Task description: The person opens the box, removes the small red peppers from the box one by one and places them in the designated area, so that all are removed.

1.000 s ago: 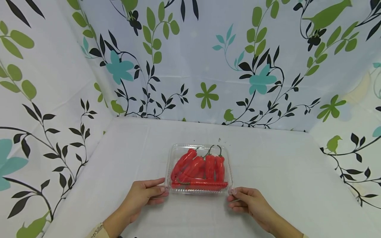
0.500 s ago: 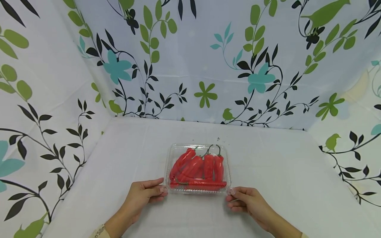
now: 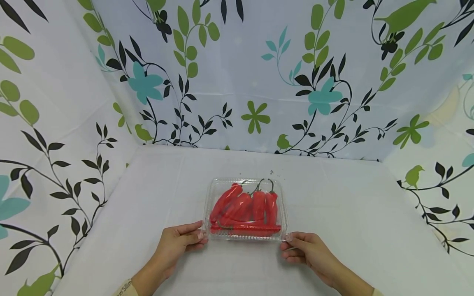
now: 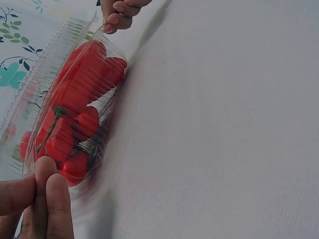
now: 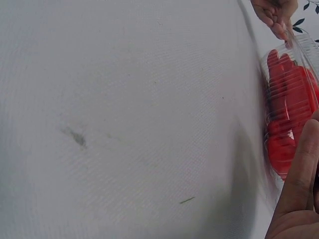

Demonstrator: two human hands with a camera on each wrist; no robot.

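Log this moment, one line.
left hand: pinches box, left near corner | right hand: pinches box, right near corner | peppers: red, inside box

a fabric backdrop [image 3: 237, 78] with leaves and birds lines the left, far and right edges of the white tabletop [image 3: 344, 201]; dark specks [image 3: 272, 172] dot its far part.

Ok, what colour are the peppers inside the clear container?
The peppers are red; the head view shows them best.

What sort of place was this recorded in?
Probably a makeshift indoor filming booth, though the wider room is out of view: a white tabletop walled on three sides by leaf-and-bird patterned fabric and, before the camera, a clear container of red peppers.
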